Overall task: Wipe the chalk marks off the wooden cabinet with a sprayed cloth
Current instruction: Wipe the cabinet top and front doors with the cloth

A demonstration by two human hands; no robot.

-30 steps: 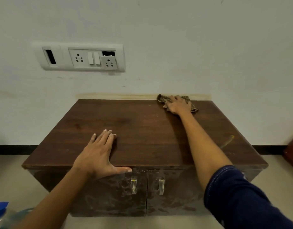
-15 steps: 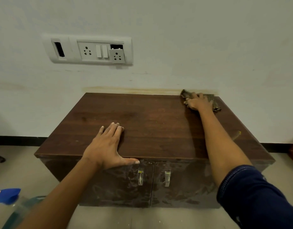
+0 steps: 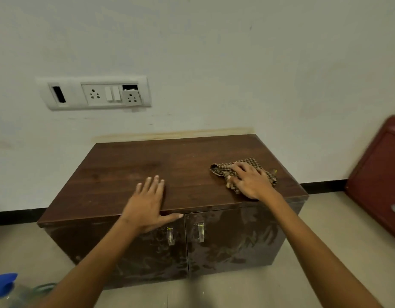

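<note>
Most of the cabinet (image 3: 129,174) top looks clean, yet both doors (image 3: 234,243) look chalk-smeared, while the right hand (image 3: 249,182) presses the cloth (image 3: 222,172) with spread fingers near the top's right front and the left hand (image 3: 145,205) rests open.

A dark brown cabinet (image 3: 147,165), its top streaked with darker wood grain, stands against an off-white wall (image 3: 236,63). On it lies a cloth (image 3: 249,162) checked in brown and beige. The glossy brown doors (image 3: 98,241) carry pale, whitish smears (image 3: 247,243) and silvery handles (image 3: 200,232). A yellowish stain (image 3: 169,135) bands the wall just above the cabinet; the switch plate (image 3: 94,93) is white with black openings. Black skirting (image 3: 14,215) edges a beige floor (image 3: 325,241). At right, a maroon unit (image 3: 379,174); at lower left, a spray bottle (image 3: 4,283) with a blue top and clear body.
</note>
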